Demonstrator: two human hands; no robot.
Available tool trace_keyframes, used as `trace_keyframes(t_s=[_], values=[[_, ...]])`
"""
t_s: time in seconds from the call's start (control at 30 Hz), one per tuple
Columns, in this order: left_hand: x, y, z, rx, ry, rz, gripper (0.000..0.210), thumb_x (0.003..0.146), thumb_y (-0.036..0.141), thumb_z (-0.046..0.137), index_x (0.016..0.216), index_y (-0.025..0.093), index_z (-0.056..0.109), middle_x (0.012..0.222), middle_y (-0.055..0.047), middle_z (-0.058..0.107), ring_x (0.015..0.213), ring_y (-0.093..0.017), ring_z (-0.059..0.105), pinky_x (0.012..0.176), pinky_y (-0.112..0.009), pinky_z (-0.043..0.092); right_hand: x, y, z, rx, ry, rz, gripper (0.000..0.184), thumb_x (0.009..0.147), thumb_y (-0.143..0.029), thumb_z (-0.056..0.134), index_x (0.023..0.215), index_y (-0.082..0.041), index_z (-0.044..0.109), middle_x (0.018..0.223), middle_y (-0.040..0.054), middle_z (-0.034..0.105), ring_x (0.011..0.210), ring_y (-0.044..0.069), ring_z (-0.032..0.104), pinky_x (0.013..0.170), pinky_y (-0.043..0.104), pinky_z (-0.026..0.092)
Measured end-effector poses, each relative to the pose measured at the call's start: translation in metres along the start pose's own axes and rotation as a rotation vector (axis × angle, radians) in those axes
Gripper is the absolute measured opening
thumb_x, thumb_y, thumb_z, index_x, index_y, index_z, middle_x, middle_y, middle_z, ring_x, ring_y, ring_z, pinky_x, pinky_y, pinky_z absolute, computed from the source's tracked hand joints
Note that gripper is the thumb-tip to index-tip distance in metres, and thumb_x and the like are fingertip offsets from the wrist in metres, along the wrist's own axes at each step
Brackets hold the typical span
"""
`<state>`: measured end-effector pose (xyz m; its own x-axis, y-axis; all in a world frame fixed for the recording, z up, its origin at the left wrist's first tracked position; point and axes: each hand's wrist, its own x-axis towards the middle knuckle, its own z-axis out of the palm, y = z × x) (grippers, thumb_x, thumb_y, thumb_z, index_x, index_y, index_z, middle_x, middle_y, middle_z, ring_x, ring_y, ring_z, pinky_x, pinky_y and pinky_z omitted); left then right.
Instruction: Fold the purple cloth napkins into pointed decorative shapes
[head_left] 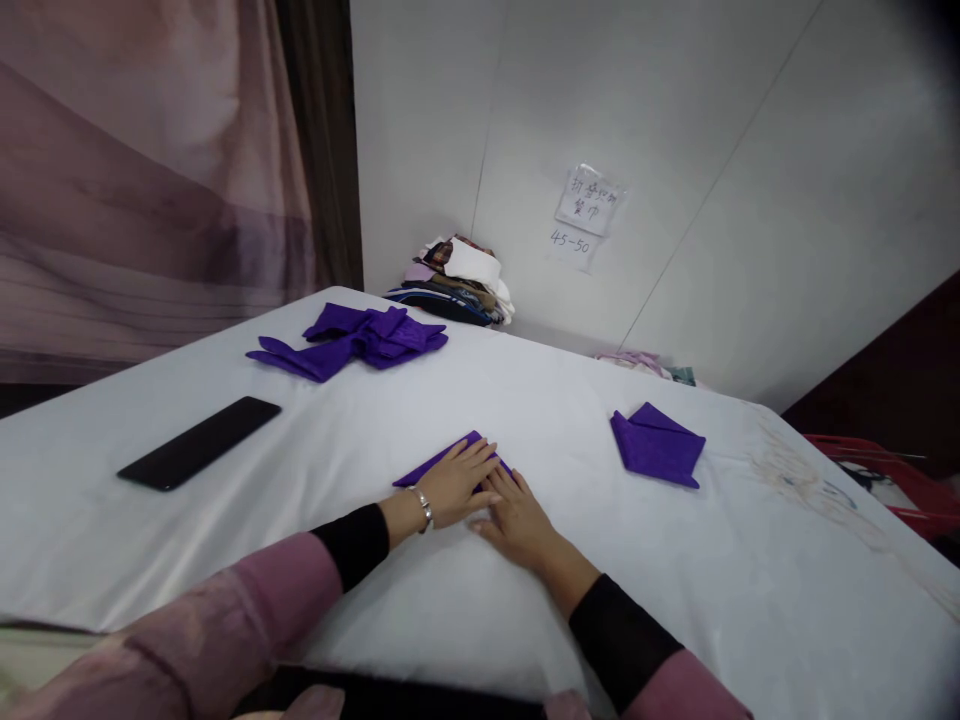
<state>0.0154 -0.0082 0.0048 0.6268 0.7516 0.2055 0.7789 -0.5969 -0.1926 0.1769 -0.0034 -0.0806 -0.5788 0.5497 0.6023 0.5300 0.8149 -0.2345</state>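
Note:
A folded purple cloth napkin [433, 466] lies on the white-covered table, with both hands pressed flat over it. My left hand [456, 486], with a silver bracelet at the wrist, rests on its middle with fingers stretched out. Close beside it, my right hand [517, 518] lies flat on the right part, its fingers extended and nearly touching the left ones. Much of the napkin is hidden under the hands; its peak and left corner show. Another folded purple napkin [660, 446] sits to the right. Several loose purple napkins [364, 340] are heaped at the far left.
On the left of the table [360, 430] lies a flat black rectangular object [201, 442]. Beyond the far edge is a pile of folded clothes [457, 280] against the wall. A red basket [889, 480] stands past the right edge. Paper signs [589, 205] hang on the wall.

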Motion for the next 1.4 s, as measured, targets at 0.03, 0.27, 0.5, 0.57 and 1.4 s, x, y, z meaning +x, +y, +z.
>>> trace_keyframes(t_s=[0.03,0.27,0.5,0.57,1.4], values=[[0.003,-0.001,0.004,0.016,-0.017,-0.013,0.064,0.084,0.057,0.034,0.132,0.015,0.039,0.143,-0.012,0.034,0.134,-0.024,0.022,0.108,-0.042,0.017,0.0,0.0,0.0,0.004,-0.006,0.002,0.067,0.084,-0.051,0.046,0.139,-0.015,0.028,0.144,0.0134,0.028,0.134,0.028,0.017,0.107,0.051,0.017],[-0.013,-0.028,0.011,0.073,-0.042,-0.173,0.076,0.081,0.066,0.028,0.136,0.014,0.032,0.145,-0.013,0.027,0.135,-0.026,0.019,0.108,-0.046,0.013,0.0,0.001,-0.001,-0.001,-0.056,0.018,0.068,0.086,-0.052,0.04,0.138,-0.011,0.029,0.144,0.0149,0.025,0.134,0.027,0.016,0.108,0.047,0.015],[-0.048,-0.055,-0.002,0.086,-0.093,-0.382,0.079,0.079,0.068,0.026,0.139,0.015,0.026,0.146,-0.011,0.023,0.136,-0.025,0.016,0.109,-0.047,0.007,0.001,0.0,-0.006,-0.065,-0.133,0.03,0.07,0.087,-0.056,0.033,0.141,-0.011,0.022,0.146,0.0133,0.02,0.135,0.025,0.013,0.108,0.045,0.015],[-0.053,-0.057,-0.011,0.075,-0.128,-0.456,0.08,0.08,0.068,0.024,0.139,0.015,0.026,0.147,-0.01,0.022,0.136,-0.025,0.014,0.108,-0.049,0.006,0.001,0.0,-0.005,-0.074,-0.13,0.029,0.071,0.087,-0.056,0.033,0.141,-0.011,0.022,0.146,0.0132,0.02,0.135,0.025,0.012,0.108,0.045,0.015],[-0.038,-0.048,-0.013,0.04,-0.115,-0.516,0.077,0.081,0.066,0.021,0.139,0.015,0.025,0.147,-0.011,0.021,0.136,-0.025,0.013,0.107,-0.05,0.008,-0.001,-0.001,-0.003,-0.07,-0.12,0.038,0.07,0.088,-0.056,0.032,0.141,-0.011,0.022,0.147,0.0123,0.019,0.136,0.024,0.012,0.109,0.044,0.013]])
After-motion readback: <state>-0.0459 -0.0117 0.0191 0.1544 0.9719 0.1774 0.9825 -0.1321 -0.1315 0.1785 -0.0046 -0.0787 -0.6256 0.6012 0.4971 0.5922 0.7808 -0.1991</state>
